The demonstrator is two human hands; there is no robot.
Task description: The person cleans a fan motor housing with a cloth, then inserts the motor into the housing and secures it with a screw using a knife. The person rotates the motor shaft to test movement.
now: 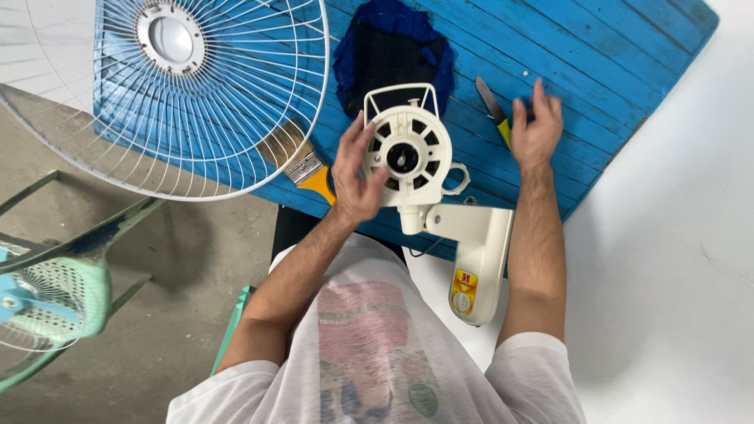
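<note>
Holding the cream fan motor housing (410, 153) by its round face, the left hand (355, 174) has its fingers curled loosely against the housing's left edge. The housing stands near the front edge of the blue plank bench (597, 63), and its cream neck and base (477, 263) with a yellow dial hang past that edge, above the person's white shirt. To the right of the housing, the right hand (536, 126) lies on the bench with fingers spread and partly open, its fingertips on a yellow-handled screwdriver (495, 111); whether it grips the tool cannot be told. Behind the housing lies a dark blue cloth (393, 43). To the left of the housing a paintbrush (302, 161) with an orange handle rests on the planks, and further left a white wire fan guard (169, 94) overhangs the bench's corner. Left of the bench the floor is bare grey concrete (157, 314), where a green plastic chair (63, 290) stands; right of it the floor (675, 259) is white.
</note>
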